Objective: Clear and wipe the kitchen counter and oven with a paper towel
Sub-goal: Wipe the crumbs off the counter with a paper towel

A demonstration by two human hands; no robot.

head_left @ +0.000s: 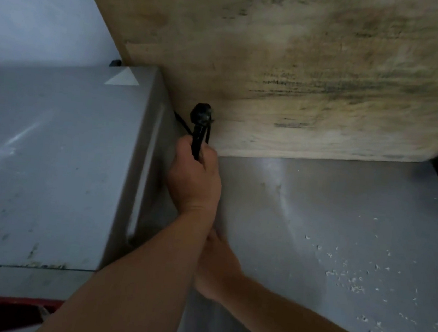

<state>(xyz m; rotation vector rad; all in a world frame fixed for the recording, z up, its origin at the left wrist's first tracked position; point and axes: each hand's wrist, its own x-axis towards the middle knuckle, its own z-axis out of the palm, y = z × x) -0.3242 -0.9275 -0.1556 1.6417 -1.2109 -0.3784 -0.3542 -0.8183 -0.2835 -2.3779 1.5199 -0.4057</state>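
My left hand (195, 174) grips the black power cord (199, 133); my right hand's (217, 264) grip I cannot tell. Tugging might snag the cord behind the oven (49, 160).

Oven (49, 160) left of counter (329, 219); board (292, 65) behind.

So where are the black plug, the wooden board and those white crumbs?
black plug (202, 113), head view, on its rounded head.
wooden board (293, 51), head view, on its stained face.
white crumbs (349, 279), head view, on the densest patch.

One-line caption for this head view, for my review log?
Left hand grips a black power plug and cord between grey oven and wooden board; crumbs dot the counter.
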